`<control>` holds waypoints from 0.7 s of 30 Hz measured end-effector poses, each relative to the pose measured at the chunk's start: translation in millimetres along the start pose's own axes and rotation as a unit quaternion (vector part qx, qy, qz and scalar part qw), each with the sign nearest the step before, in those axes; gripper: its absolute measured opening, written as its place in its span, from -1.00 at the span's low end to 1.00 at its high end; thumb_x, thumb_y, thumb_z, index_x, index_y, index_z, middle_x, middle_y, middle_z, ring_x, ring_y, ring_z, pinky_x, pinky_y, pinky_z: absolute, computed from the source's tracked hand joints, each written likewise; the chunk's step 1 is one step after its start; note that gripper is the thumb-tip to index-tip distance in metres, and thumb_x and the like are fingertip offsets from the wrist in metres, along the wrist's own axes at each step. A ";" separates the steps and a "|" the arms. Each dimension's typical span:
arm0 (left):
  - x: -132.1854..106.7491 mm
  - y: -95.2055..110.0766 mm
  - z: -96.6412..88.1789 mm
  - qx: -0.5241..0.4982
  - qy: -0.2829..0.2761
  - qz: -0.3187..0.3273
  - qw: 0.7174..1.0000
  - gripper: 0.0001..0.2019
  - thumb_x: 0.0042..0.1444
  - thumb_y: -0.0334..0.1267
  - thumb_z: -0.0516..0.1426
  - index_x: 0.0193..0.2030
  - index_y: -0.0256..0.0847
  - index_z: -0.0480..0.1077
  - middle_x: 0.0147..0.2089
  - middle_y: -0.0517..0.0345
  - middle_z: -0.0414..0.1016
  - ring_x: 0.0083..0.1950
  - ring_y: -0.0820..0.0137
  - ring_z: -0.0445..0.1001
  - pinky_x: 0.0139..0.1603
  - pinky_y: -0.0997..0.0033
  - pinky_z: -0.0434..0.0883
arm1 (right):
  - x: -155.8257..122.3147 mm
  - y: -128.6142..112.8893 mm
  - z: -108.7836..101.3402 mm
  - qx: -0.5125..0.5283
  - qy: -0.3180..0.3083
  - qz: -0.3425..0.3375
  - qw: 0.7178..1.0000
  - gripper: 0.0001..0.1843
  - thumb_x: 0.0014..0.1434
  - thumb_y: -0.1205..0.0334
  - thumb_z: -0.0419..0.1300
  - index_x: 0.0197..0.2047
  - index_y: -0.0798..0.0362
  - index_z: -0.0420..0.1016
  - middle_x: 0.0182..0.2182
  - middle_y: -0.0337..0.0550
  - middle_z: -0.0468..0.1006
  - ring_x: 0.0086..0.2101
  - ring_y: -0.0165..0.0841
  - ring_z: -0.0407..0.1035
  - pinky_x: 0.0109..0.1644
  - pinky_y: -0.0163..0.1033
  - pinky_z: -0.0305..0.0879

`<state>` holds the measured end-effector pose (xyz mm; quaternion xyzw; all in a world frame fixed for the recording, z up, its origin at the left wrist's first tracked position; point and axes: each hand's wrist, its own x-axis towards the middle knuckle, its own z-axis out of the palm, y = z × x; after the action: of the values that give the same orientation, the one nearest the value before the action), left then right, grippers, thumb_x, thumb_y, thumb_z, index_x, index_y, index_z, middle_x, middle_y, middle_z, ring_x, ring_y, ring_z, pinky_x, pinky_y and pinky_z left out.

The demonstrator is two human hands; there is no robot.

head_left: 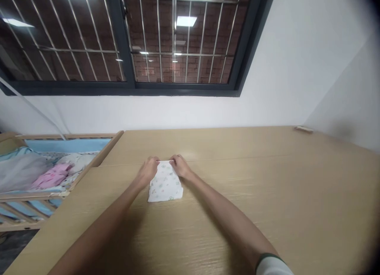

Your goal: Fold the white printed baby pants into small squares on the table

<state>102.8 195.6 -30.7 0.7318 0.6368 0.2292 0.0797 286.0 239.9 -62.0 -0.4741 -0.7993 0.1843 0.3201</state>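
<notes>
A small white cloth [165, 184] with a faint printed pattern lies folded on the light wooden table [252, 180], a little left of centre. My left hand [148, 170] pinches its far left corner with curled fingers. My right hand [181, 166] grips the far right corner the same way. Both forearms reach forward from the near edge, and the far edge of the cloth is stretched between the two hands.
A wooden cot [44, 176] with blue, grey and pink fabrics stands against the table's left side. A dark barred window [133, 41] fills the wall behind. A small pale object [303, 129] lies at the table's far right corner.
</notes>
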 end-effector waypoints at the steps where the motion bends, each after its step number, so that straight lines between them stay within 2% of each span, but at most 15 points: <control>1: 0.1 1.2 2.3 0.014 0.002 0.000 1.000 -0.73 0.34 -0.39 -0.02 -0.09 -0.28 0.52 -0.05 -0.16 0.57 0.01 0.17 0.53 0.01 0.29 0.38 | 1.0 2.4 1.8 -0.004 -0.004 0.002 1.000 -0.83 0.31 0.40 0.07 -0.22 0.12 0.49 -0.26 -0.05 0.51 -0.13 -0.26 0.37 0.03 -0.17 0.31; 4: -18.0 11.6 5.4 0.056 0.013 0.014 0.998 -0.71 0.36 -0.36 -0.03 0.07 -0.33 0.45 0.05 -0.26 0.50 0.12 0.08 0.46 0.11 0.18 0.36 | -4.3 -0.4 -2.4 -0.020 0.004 0.002 1.000 -0.81 0.35 0.33 0.06 -0.08 0.17 0.49 -0.12 0.07 0.50 -0.04 -0.20 0.36 0.11 -0.12 0.30; 7: -61.5 28.7 11.4 0.087 0.002 0.051 0.995 -0.67 0.37 -0.22 0.01 0.12 -0.35 0.42 0.09 -0.28 0.48 0.13 0.01 0.45 0.14 0.07 0.37 | -20.3 -20.5 -15.2 -0.051 0.000 -0.078 0.996 -0.67 0.43 0.21 0.01 0.15 0.16 0.40 0.07 0.14 0.44 0.09 -0.16 0.32 0.23 -0.04 0.22; 8: -78.7 34.0 14.5 0.100 -0.007 0.072 0.992 -0.64 0.37 -0.16 0.02 0.12 -0.35 0.43 0.10 -0.29 0.48 0.11 -0.01 0.46 0.12 0.05 0.39 | -27.1 -30.0 -19.0 -0.053 -0.024 -0.123 0.991 -0.63 0.44 0.17 0.00 0.21 0.13 0.37 0.12 0.12 0.43 0.13 -0.15 0.30 0.26 -0.03 0.20; 10: -111.1 42.0 21.6 0.148 -0.022 0.123 0.981 -0.58 0.36 -0.09 0.02 0.11 -0.40 0.45 0.12 -0.35 0.48 0.11 -0.07 0.46 0.09 -0.02 0.44 | -41.4 -49.5 -23.1 -0.029 -0.115 -0.208 0.971 -0.57 0.46 0.09 -0.01 0.30 0.05 0.31 0.22 0.05 0.40 0.21 -0.17 0.28 0.31 -0.03 0.16; 13: -143.9 45.0 31.7 0.187 -0.074 0.165 0.966 -0.61 0.38 -0.11 -0.02 -0.01 -0.32 0.54 -0.03 -0.26 0.59 -0.01 -0.05 0.55 0.00 -0.06 0.49 | -60.1 -68.4 -17.7 0.032 -0.262 -0.268 0.927 -0.49 0.49 0.02 -0.07 0.41 -0.03 0.21 0.36 -0.06 0.28 0.31 -0.22 0.19 0.37 -0.09 0.10; 15: -153.7 42.3 37.5 0.195 -0.084 0.181 0.960 -0.61 0.39 -0.12 -0.04 -0.05 -0.28 0.56 -0.10 -0.20 0.62 -0.06 -0.02 0.58 -0.01 -0.09 0.51 | -67.0 -69.2 -8.8 0.045 -0.325 -0.265 0.907 -0.45 0.50 0.01 -0.12 0.45 -0.02 0.16 0.41 -0.09 0.20 0.38 -0.27 0.06 0.43 -0.13 -0.02; 17: -157.2 38.0 43.3 0.206 -0.052 0.186 0.959 -0.58 0.38 -0.09 -0.02 0.00 -0.36 0.54 -0.04 -0.29 0.60 0.00 -0.07 0.56 0.06 -0.13 0.49 | -67.9 -61.9 0.0 0.027 -0.354 -0.246 0.902 -0.42 0.51 -0.01 -0.17 0.47 0.00 0.13 0.44 -0.09 0.11 0.42 -0.29 -0.07 0.48 -0.11 -0.16; 21: -158.4 28.9 56.0 0.208 0.012 0.177 0.962 -0.43 0.36 0.01 -0.01 0.13 -0.56 0.43 0.12 -0.54 0.48 0.17 -0.17 0.48 0.16 -0.14 0.45 | -51.8 -37.5 9.6 -0.034 -0.337 -0.223 0.914 -0.37 0.48 -0.13 -0.15 0.49 -0.08 0.05 0.48 -0.14 -0.05 0.45 -0.24 -0.20 0.50 0.03 -0.33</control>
<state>139.8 46.9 -105.4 0.8305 0.5317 0.1108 -0.1238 273.3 176.6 -64.0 -0.2041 -0.9505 0.2294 0.0483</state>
